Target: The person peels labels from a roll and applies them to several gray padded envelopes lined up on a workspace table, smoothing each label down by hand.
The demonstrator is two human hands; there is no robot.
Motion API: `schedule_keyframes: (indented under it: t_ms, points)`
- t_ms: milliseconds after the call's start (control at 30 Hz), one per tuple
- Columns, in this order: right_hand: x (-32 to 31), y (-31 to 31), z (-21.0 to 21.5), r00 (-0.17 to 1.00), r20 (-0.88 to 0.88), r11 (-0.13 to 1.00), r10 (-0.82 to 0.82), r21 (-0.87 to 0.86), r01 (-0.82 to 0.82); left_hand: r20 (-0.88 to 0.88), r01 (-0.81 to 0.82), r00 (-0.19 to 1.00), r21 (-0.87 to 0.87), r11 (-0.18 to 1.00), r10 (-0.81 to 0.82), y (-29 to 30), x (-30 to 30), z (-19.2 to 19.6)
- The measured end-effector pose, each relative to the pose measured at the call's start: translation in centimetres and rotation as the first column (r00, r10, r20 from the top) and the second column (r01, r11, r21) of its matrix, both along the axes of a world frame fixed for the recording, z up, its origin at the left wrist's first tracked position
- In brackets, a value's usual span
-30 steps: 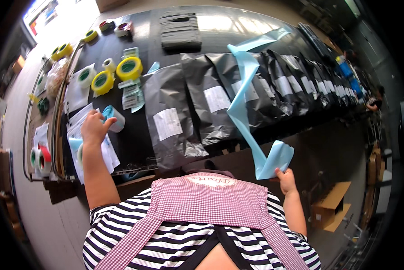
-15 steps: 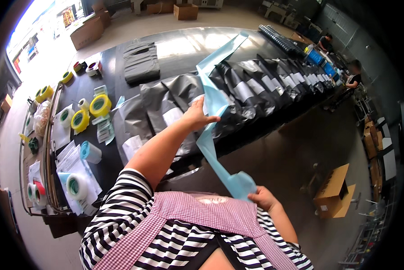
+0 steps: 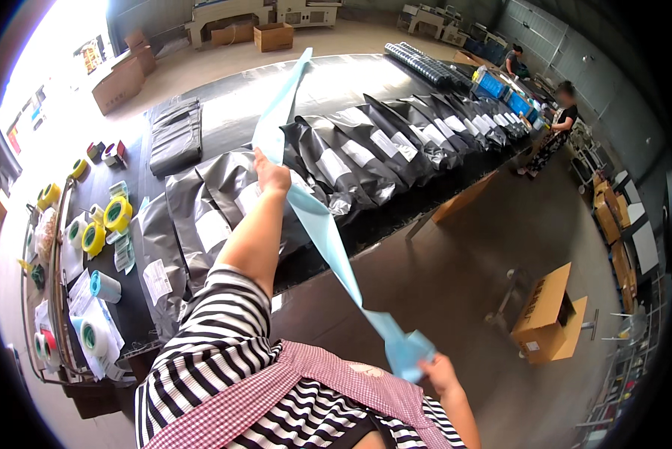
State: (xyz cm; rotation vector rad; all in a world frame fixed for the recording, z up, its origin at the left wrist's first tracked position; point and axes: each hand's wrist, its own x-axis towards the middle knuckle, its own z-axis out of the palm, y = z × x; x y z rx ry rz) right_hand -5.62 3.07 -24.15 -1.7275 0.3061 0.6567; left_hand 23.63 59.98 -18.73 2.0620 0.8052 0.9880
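A long light blue strip [image 3: 328,239] runs from the far side of the table down to my body, narrow and twisted partway. Its far end stands up over the table. My left hand [image 3: 274,176] is closed on its upper part, above the row of grey plastic mailing bags [image 3: 224,176]. Low on the right, my right hand [image 3: 442,374] grips the bunched near end of the strip, slightly blurred. Several bags with white labels [image 3: 334,166] lie side by side along the table, overlapping one another.
On the black table [image 3: 224,82] lies a stack of flat dark bags [image 3: 177,138]. Yellow tape rolls [image 3: 117,213] and a blue roll [image 3: 105,286] sit at the left. An open carton [image 3: 549,318] stands on the floor at right. A person [image 3: 564,120] is beyond the table's far right.
My view has shifted right. My left hand has closed from a spread pose and reaches farther out along the strip. The strip between my hands is longer, and my right hand has moved down.
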Motion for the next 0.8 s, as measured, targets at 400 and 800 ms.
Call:
schedule_keyframes:
  t_ms: [400, 800]
  points:
    - [9.0, 17.1, 7.3, 0.922, 0.085, 0.570, 0.377, 0.764, -0.303, -0.436, 0.911, -0.366, 0.012, -0.412, -0.822, -19.7, -26.9, 7.3]
    - [0.8, 23.7, 11.0, 0.251, 0.225, 0.268, 0.941, -0.045, -0.962, -0.039, 0.873, 0.377, 0.349, 0.341, -0.925, -7.1, -30.5, 12.6]
